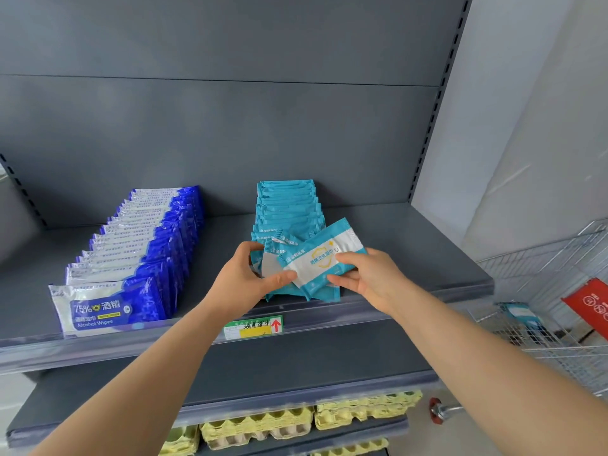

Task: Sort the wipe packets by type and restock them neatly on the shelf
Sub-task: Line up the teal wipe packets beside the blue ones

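On the grey shelf point(411, 245) stand two rows of wipe packets. A row of dark blue and white alcohol wipe packets point(131, 255) runs front to back on the left. A row of teal packets point(288, 205) runs back from the shelf's middle. At that row's front, my left hand point(245, 278) grips several loose teal packets point(274, 258) with fingers over their left edge and thumb underneath. My right hand point(368, 278) pinches a tilted teal and white packet point(320, 255) by its lower right corner, lying over the others.
A green and yellow price tag point(253, 327) with a red arrow sits on the shelf's front rail. Yellow egg trays point(329, 419) fill a lower shelf. A wire cart point(543, 311) stands at the right holding a teal packet point(521, 315) and a red sign point(592, 304).
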The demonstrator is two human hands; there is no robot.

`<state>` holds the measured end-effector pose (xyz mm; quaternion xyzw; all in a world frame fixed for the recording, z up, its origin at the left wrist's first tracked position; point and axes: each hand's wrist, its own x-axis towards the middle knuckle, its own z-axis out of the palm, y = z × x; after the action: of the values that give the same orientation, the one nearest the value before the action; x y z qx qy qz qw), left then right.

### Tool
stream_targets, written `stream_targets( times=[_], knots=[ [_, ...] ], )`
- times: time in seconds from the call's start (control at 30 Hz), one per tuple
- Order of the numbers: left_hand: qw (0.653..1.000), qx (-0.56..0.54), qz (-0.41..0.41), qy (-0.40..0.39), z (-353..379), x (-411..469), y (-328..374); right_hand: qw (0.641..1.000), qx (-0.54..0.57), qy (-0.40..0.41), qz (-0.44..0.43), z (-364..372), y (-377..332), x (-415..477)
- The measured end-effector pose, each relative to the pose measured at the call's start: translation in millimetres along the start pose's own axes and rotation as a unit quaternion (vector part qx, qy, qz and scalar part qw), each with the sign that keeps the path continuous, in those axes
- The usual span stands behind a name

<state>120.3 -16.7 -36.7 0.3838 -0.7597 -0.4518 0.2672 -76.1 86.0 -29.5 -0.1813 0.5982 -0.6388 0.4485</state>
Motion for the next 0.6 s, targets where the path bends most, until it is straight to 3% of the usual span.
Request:
stream_targets(
  times=[0.07,0.13,0.23,0.33,0.43,0.5,0.6],
  knots=[
    [1.000,0.023,0.013,-0.008,1,-1,3,1.000,-0.024,-0.014,-0.010,3,2,-2],
    [0.999,0.038,0.020,-0.007,0,-1,5,0.990,-0.134,-0.014,-0.041,0,2,-4],
    [0.999,0.045,0.021,-0.006,-2,2,3,0.930,-0.358,0.004,-0.085,-10,-4,-2],
    [0.998,0.038,0.020,-0.049,-8,2,0,0.941,-0.332,-0.036,-0.056,-13,-5,4],
    [0.991,-0.059,-0.009,-0.116,-18,1,-4,0.940,-0.327,-0.078,-0.055,-9,-4,8],
    [0.988,-0.108,-0.027,-0.108,-24,3,-4,0.943,-0.316,-0.078,-0.068,-8,-6,11],
    [0.993,-0.094,-0.022,-0.068,-26,9,1,0.943,-0.321,-0.058,-0.072,-7,-11,16]
  ],
)
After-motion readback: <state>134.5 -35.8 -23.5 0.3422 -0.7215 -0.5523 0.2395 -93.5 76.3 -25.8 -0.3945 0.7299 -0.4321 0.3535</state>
